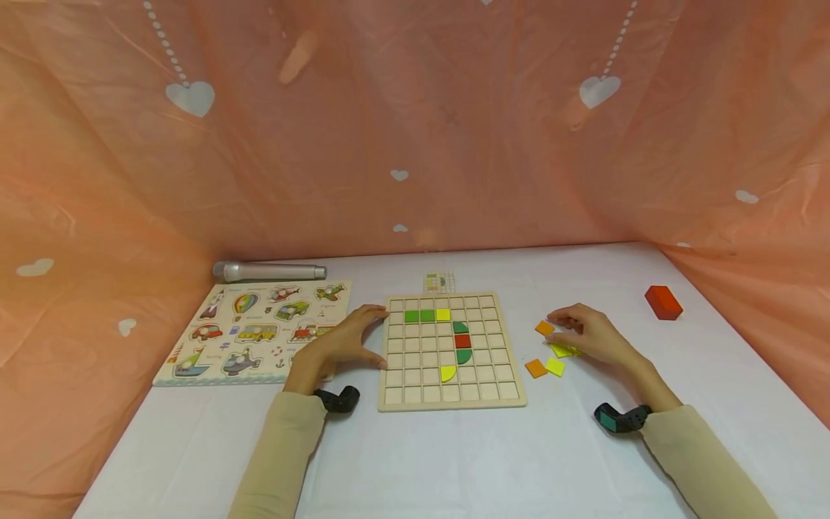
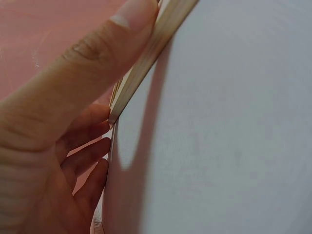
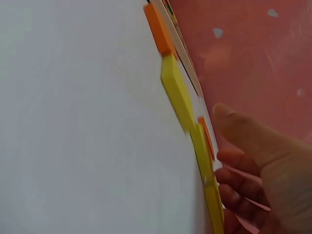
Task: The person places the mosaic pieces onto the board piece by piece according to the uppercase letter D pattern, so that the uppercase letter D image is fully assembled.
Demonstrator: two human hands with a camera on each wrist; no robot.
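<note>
A wooden grid board (image 1: 398,396) lies flat in the middle, with green, yellow and red pieces in some cells. My left hand (image 1: 340,339) rests against its left edge, thumb and fingers spread along the side. In the left wrist view the thumb (image 2: 105,51) touches the board's wooden rim (image 2: 141,63). Right of the board, my right hand (image 1: 599,335) hovers by loose tiles, thumb and index finger apart. An orange tile (image 1: 545,328) lies near its fingertips, and yellow tiles (image 1: 561,351) are partly under the hand. Another orange tile (image 1: 536,368) and a yellow tile (image 1: 555,367) lie closer.
A small patterned card (image 1: 439,281) lies behind the board. To the left are a picture puzzle board (image 1: 259,360) with vehicle pieces and a silver microphone (image 1: 272,272). A red block (image 1: 663,303) stands at the far right. A pink curtain (image 1: 415,130) encloses the white table.
</note>
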